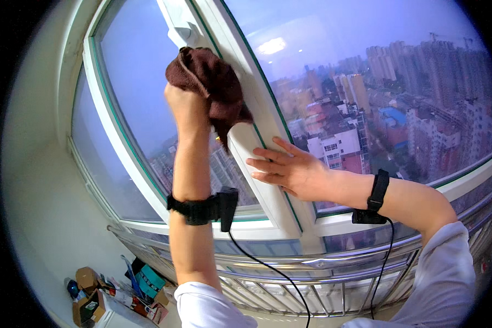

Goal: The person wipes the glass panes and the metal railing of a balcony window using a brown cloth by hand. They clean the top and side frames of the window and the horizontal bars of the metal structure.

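My left hand [184,98] grips a dark brown cloth [213,82] against the white window frame [250,160], just below the window handle [185,33]. The cloth covers most of its fingers, and a loose end hangs down along the frame. Lower and to the right, my right hand [291,168] rests with spread fingers on the frame beside the large glass pane [328,82], holding nothing. Each forearm wears a black strap with a small device and a cable.
A metal railing [324,262] runs along the bottom of the window. At the lower left, cardboard boxes [86,279], a teal box [151,281] and other items stand by the white wall [37,197]. Tall buildings show outside.
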`<state>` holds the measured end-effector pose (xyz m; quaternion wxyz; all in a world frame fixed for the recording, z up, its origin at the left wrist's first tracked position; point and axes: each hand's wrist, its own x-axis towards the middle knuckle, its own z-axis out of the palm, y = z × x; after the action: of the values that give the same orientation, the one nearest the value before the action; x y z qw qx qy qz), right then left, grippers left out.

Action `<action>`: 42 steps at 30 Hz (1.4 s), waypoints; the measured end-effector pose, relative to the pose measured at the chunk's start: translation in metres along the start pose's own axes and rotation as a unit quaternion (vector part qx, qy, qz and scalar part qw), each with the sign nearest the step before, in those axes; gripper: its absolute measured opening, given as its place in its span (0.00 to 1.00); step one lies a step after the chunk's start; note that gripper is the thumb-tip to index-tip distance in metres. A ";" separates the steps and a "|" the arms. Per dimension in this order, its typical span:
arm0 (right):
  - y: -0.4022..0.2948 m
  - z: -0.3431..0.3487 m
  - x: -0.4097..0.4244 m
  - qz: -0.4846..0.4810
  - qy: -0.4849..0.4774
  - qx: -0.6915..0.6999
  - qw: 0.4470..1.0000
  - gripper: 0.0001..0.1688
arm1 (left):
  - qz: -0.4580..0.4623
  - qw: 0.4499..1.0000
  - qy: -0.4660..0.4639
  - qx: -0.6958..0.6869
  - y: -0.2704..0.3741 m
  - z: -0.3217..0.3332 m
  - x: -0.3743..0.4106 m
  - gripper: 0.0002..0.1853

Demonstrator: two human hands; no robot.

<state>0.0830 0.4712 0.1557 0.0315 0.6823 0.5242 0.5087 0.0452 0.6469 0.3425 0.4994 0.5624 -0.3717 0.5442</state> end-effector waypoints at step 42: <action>-0.009 -0.012 -0.006 -0.004 -0.018 -0.005 1.000 0.24 | 0.280 0.810 -0.084 0.508 -0.021 -0.006 -0.072 0.33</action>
<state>0.0684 0.4651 0.1520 0.0458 0.6892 0.5235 0.4988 0.0541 0.6479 0.2678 -0.0645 0.6510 -0.2239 0.7225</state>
